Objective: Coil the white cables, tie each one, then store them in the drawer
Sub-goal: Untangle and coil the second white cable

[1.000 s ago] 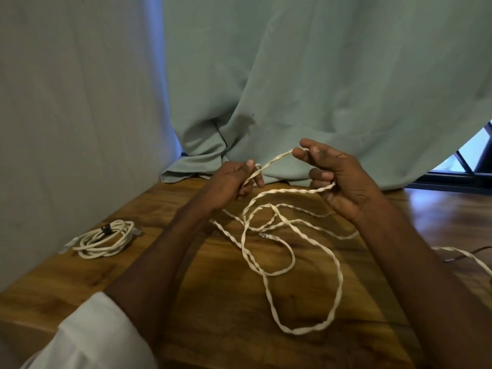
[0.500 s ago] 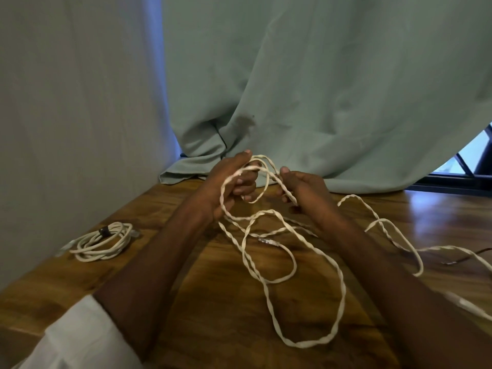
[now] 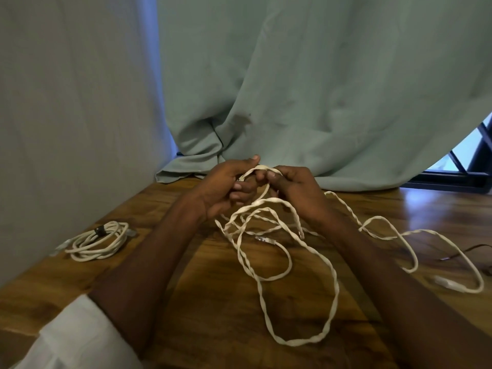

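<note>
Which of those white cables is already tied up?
The coiled cable lying at the table's left, bound by a dark tie. The flat cable between both hands sprawls loose.

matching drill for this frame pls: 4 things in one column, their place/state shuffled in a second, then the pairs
Things:
1. coiled cable
2. loose cable
3. curtain
4. dark wire

States:
A. hangs behind the table, hem bunched on the wood
B. at the table's right edge, thin, mostly out of frame
C. on the table at left, bound with a dark tie
D. sprawled in open loops, one end held by left hand and right hand

Pairs: 1-C, 2-D, 3-A, 4-B
</note>
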A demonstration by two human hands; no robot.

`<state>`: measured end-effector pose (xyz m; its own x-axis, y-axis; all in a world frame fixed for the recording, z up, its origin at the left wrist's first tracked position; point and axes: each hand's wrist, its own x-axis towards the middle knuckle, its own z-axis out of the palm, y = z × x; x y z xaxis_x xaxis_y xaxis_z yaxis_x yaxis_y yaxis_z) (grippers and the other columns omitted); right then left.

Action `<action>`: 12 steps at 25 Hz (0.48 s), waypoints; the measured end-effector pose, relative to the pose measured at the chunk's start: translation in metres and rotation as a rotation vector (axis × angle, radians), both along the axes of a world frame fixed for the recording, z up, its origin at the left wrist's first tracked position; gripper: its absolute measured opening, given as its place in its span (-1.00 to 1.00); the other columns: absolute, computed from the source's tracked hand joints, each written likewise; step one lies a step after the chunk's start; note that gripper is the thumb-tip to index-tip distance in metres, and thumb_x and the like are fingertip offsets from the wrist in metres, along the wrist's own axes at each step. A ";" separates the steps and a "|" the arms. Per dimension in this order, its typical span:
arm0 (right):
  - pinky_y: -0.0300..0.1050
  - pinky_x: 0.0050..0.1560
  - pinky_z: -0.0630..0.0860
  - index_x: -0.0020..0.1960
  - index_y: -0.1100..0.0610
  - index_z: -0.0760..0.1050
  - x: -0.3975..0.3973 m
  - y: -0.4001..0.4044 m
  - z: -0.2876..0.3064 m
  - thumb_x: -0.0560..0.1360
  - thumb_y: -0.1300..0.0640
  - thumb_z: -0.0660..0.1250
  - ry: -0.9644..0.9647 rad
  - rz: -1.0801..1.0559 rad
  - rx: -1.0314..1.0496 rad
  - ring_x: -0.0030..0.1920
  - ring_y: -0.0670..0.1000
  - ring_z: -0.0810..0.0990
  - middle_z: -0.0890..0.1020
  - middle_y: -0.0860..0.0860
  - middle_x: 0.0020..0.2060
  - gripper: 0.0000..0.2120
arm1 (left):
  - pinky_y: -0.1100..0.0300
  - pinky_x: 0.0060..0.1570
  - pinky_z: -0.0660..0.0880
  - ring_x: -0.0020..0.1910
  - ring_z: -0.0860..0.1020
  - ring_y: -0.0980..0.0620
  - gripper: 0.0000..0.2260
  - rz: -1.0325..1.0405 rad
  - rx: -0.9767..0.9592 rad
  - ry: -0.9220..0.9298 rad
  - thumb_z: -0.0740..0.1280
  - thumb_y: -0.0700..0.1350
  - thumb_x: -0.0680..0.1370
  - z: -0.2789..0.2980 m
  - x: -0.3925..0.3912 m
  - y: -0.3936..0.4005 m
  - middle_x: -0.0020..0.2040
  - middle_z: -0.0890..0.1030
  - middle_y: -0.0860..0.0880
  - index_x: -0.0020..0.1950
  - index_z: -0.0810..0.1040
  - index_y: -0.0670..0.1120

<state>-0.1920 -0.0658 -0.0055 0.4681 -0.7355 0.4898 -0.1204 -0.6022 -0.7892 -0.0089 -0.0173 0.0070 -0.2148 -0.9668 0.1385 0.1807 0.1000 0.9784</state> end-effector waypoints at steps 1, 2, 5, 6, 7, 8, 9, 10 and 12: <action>-0.15 -0.30 0.46 -0.08 0.17 0.65 -0.002 0.002 0.004 0.71 0.09 0.26 -0.031 0.067 0.095 -0.41 -0.03 0.53 0.59 0.00 -0.43 -0.71 | 0.15 -0.40 0.03 -0.59 0.22 0.13 -0.63 -0.040 0.000 0.033 0.15 0.05 0.74 0.000 0.002 0.000 -0.54 0.27 0.06 -0.12 0.51 -0.16; -0.23 -0.39 0.44 -0.05 0.17 0.65 -0.004 0.003 0.008 0.72 0.13 0.24 -0.057 0.101 0.171 -0.47 -0.10 0.51 0.57 -0.06 -0.47 -0.73 | 0.15 -0.40 0.06 -0.58 0.25 0.12 -0.64 -0.079 0.003 0.057 0.14 0.02 0.74 0.000 0.004 0.001 -0.53 0.29 0.05 -0.09 0.51 -0.18; -0.26 -0.49 0.28 -0.23 0.04 0.64 -0.002 -0.003 0.014 0.71 0.22 0.19 -0.155 0.035 0.335 -0.52 -0.11 0.36 0.47 -0.09 -0.53 -0.59 | 0.25 -0.48 0.24 -0.54 0.32 0.13 -0.68 -0.239 0.017 0.031 0.07 -0.05 0.74 0.000 0.001 0.005 -0.48 0.34 0.05 -0.07 0.48 -0.17; -0.28 -0.49 0.22 -0.32 0.01 0.62 -0.002 -0.007 0.013 0.71 0.20 0.19 -0.149 0.020 0.360 -0.53 -0.10 0.30 0.42 -0.04 -0.49 -0.53 | 0.24 -0.47 0.21 -0.54 0.30 0.14 -0.68 -0.273 0.008 0.046 0.06 -0.06 0.75 -0.001 -0.002 0.004 -0.47 0.34 0.06 -0.07 0.49 -0.14; -0.30 -0.51 0.21 -0.32 -0.02 0.61 -0.002 -0.010 0.009 0.71 0.18 0.20 -0.111 0.021 0.333 -0.53 -0.12 0.29 0.40 -0.02 -0.44 -0.54 | 0.23 -0.45 0.16 -0.54 0.27 0.15 -0.66 -0.287 -0.004 0.102 0.06 -0.06 0.76 -0.002 -0.005 0.003 -0.47 0.34 0.08 -0.09 0.50 -0.12; -0.30 -0.50 0.26 -0.21 -0.02 0.62 -0.003 -0.011 0.003 0.71 0.16 0.21 -0.049 0.015 0.244 -0.51 -0.15 0.34 0.43 -0.04 -0.39 -0.63 | 0.22 -0.44 0.13 -0.55 0.24 0.16 -0.64 -0.282 -0.019 0.184 0.05 -0.06 0.77 -0.003 -0.006 0.001 -0.48 0.34 0.09 -0.11 0.51 -0.10; -0.29 -0.44 0.34 -0.05 0.02 0.61 -0.003 -0.011 -0.002 0.70 0.17 0.23 0.017 -0.016 0.128 -0.46 -0.18 0.41 0.48 -0.08 -0.34 -0.76 | 0.22 -0.45 0.12 -0.57 0.23 0.17 -0.63 -0.265 -0.039 0.279 0.04 -0.06 0.78 -0.004 -0.006 -0.002 -0.49 0.34 0.10 -0.12 0.51 -0.09; -0.26 -0.36 0.40 0.08 0.07 0.59 -0.002 -0.010 -0.006 0.69 0.19 0.25 0.073 -0.063 0.022 -0.41 -0.19 0.48 0.54 -0.10 -0.30 -0.86 | 0.25 -0.47 0.16 -0.58 0.27 0.18 -0.64 -0.235 -0.060 0.366 0.03 -0.05 0.78 -0.003 -0.005 -0.003 -0.50 0.35 0.10 -0.10 0.50 -0.08; -0.12 -0.25 0.49 0.22 0.07 0.53 0.002 -0.007 -0.012 0.65 0.22 0.32 0.150 -0.195 -0.110 -0.29 -0.13 0.58 0.62 -0.02 -0.23 -0.83 | 0.29 -0.50 0.31 -0.57 0.34 0.18 -0.70 -0.115 -0.098 0.506 0.04 -0.06 0.77 0.001 -0.001 -0.004 -0.51 0.37 0.10 -0.08 0.44 -0.05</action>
